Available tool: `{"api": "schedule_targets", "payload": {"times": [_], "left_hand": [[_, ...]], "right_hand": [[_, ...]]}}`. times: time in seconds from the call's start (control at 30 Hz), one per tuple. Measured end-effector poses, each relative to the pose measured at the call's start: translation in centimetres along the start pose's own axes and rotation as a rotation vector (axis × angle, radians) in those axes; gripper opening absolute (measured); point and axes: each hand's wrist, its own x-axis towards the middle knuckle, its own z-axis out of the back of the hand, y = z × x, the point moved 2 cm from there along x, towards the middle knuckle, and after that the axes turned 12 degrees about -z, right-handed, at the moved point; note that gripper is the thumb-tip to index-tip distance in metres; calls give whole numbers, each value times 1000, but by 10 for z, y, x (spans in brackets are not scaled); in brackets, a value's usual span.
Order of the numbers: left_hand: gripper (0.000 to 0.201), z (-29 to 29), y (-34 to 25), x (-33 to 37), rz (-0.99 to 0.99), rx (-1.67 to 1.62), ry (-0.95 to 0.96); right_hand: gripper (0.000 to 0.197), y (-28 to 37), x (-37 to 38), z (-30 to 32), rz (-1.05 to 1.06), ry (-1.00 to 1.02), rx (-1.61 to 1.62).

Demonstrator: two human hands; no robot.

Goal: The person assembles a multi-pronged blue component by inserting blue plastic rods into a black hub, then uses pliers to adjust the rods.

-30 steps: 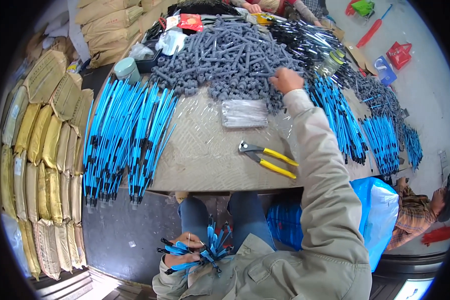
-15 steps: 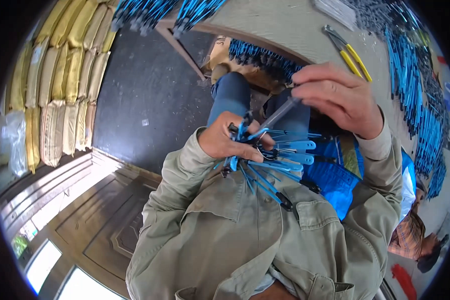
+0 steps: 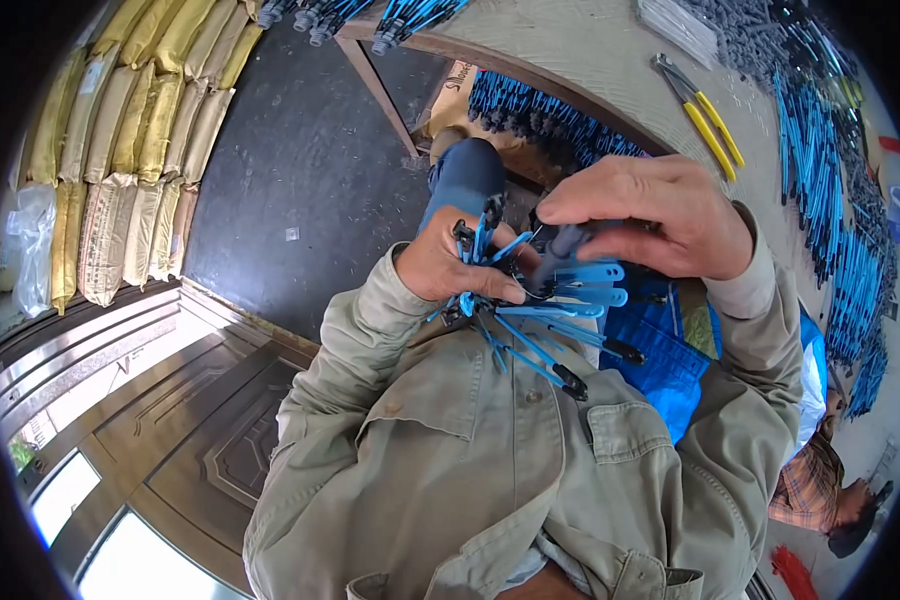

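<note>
My left hand [image 3: 460,265] is closed around a loose bundle of thin blue plastic sticks [image 3: 532,352] with black ends, held in front of my chest. Some sticks fan out towards the lower right, and flat blue strips with holes [image 3: 595,285] point right. Close beside it, my right hand [image 3: 650,215] curls over from the right, thumb and fingers bent around a dark grey rod [image 3: 562,248]. The rod is smeared by motion, its lower end is at the bundle, and its exact shape cannot be made out.
Yellow-handled pliers [image 3: 708,125] and heaps of blue sticks [image 3: 805,150] lie on the table [image 3: 560,40]. A blue bag [image 3: 655,350] is beside my lap. Stacked sacks [image 3: 120,150] stand at the left. Another person in a checked shirt [image 3: 805,485] is at the far right.
My right hand has moved left and down, bringing the grey rod closer to the bundle. The left hand keeps hold of the blue sticks. My view has shifted slightly.
</note>
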Motion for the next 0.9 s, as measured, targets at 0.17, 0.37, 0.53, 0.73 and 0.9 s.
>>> {"api": "schedule_targets", "payload": {"times": [0.17,0.37,0.53,0.73,0.9], "left_hand": [[30,1,9,-4,-73,-108,-114],[32,6,7,0,-199,132,0],[34,-2,5,3,-247,115,-27],[34,-4,2,1,-252,123,10],[34,-10,2,0,-303,94,-6]], "right_hand": [[50,-17,-5,-11,-334,197,595],[82,-71,-54,-76,-306,-395,1158],[64,-48,-59,-138,-332,-548,606],[49,-26,-51,-123,-308,-663,575],[41,-19,-54,-121,-426,-595,623]]}}
